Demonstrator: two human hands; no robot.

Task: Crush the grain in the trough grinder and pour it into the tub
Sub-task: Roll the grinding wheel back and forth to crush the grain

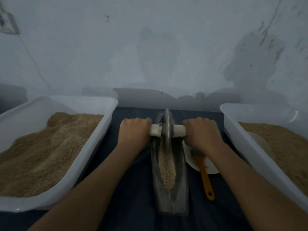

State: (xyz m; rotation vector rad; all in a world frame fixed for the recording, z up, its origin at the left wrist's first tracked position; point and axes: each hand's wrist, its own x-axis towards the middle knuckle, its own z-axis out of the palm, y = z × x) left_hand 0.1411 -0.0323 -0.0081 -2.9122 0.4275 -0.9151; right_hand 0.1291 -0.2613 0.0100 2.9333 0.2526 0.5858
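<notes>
We see a long metal trough grinder (170, 189) lying on a dark table (133, 205), between two white tubs; its narrow channel runs away from the person toward the pale wall (150, 47). A metal wheel (167, 130) stands upright in the channel near the far end; a white axle handle (179, 130) passes through its middle and sticks out on both sides. The left hand (135, 130) has its fingers curled round the left end of the handle; the right hand (200, 132) grips the right end in the same way, knuckles up. The grain (167, 169) lies as a pale strip in the bottom of the trough, on the near side of the wheel. The left tub (93, 104) holds a large heap of brown grain; the right tub (233, 124) holds grain also, and something pale and rounded lies in it, which we cannot identify. Just right of the trough there is a white plate (211, 167); a brush with an orange handle (205, 179) rests on it, partly hidden under the right forearm.
</notes>
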